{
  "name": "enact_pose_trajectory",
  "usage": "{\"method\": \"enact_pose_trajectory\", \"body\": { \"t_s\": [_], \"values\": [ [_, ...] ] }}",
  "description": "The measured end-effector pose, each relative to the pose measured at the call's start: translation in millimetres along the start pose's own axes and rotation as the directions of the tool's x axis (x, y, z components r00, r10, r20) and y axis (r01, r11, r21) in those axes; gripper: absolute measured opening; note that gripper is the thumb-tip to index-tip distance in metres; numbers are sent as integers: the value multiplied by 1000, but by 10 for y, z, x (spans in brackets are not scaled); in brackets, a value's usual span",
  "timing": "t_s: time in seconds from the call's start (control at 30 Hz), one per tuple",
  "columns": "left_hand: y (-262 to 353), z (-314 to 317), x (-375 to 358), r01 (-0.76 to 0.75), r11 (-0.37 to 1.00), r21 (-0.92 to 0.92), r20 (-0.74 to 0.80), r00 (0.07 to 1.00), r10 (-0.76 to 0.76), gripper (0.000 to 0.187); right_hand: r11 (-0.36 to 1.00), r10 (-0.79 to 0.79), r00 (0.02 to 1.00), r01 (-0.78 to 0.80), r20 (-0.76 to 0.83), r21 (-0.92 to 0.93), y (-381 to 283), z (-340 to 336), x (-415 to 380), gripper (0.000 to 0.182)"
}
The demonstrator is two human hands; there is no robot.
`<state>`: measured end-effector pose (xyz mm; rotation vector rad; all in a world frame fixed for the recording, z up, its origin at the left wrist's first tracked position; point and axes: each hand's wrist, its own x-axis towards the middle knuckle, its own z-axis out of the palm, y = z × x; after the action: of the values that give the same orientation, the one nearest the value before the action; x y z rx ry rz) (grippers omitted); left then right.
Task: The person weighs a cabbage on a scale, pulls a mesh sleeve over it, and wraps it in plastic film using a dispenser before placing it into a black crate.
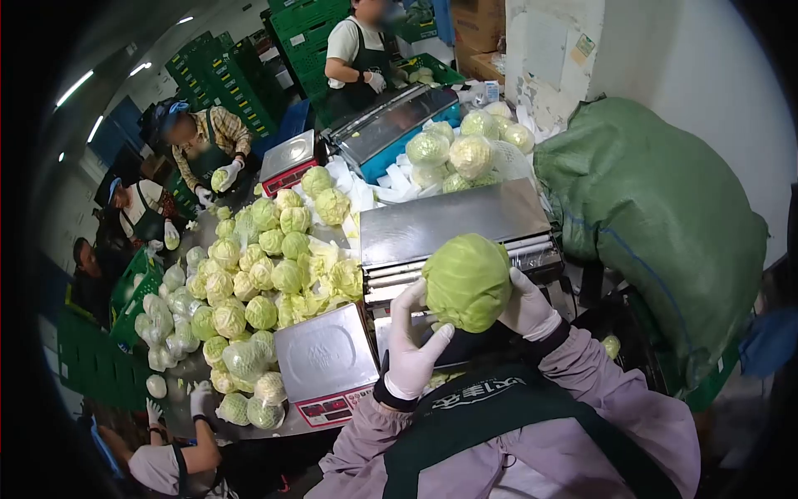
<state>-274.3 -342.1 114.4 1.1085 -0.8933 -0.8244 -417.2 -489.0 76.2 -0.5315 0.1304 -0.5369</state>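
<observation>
A round green cabbage is held up in front of my chest, over the near edge of a metal wrapping machine with rollers. My left hand, in a white glove, cups its left and lower side. On the right side, my gloved right hand presses against it, its fingers partly hidden behind the cabbage. Left of the machine sits a flat-topped weighing scale with a red front panel, its plate bare. Several loose cabbages lie heaped beyond the scale.
A bulging green sack stands at the right. Net-wrapped cabbages pile up behind the machine. A second scale and another wrapping machine are farther back. Co-workers stand around the table's far and left sides, near green crates.
</observation>
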Motion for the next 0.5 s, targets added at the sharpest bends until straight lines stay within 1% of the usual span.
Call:
{"method": "enact_pose_trajectory", "body": {
  "t_s": [0.03,0.07,0.1,0.13,0.2,0.23,0.27,0.33,0.37,0.4,0.47,0.5],
  "values": [
    [-43,-8,9,-10,1000,-23,8,1000,10,65,1000,2,1000,-3,10,20,-13,21,-15,63],
    [-52,-20,21,10,1000,12,4,1000,-10,66,999,7,1000,-8,19,38,-22,25,-21,63],
    [-68,-32,37,0,1000,4,16,1000,0,66,998,27,998,-30,55,50,-32,10,-23,63],
    [-103,-17,43,-2,1000,-15,27,1000,3,67,999,37,998,-39,52,37,-31,-28,-1,63],
    [-97,30,74,4,999,-46,34,999,-3,68,986,10,1000,-12,15,169,-7,-231,-25,61],
    [-41,76,82,52,998,-38,17,999,-51,68,984,5,999,-12,45,179,-7,-307,-11,59],
    [-45,108,98,51,998,-48,6,999,-51,66,984,10,999,-17,41,178,-25,-338,-23,59],
    [-162,129,184,-38,993,-113,6,999,39,61,963,18,1000,-21,14,269,-64,-295,40,59],
    [-368,73,179,-14,989,-149,-27,1000,10,54,965,-13,1000,16,-16,263,-76,-249,84,61],
    [-529,53,187,-15,993,-117,-107,994,3,39,966,-16,1000,17,-5,258,-117,-247,147,61],
    [-951,-61,163,-30,988,151,-22,999,34,26,945,-44,999,49,-22,324,-145,-307,208,63],
    [-1092,-105,149,-101,934,342,125,990,61,22,954,-51,997,66,-59,294,-163,-405,246,65]
  ]
}}
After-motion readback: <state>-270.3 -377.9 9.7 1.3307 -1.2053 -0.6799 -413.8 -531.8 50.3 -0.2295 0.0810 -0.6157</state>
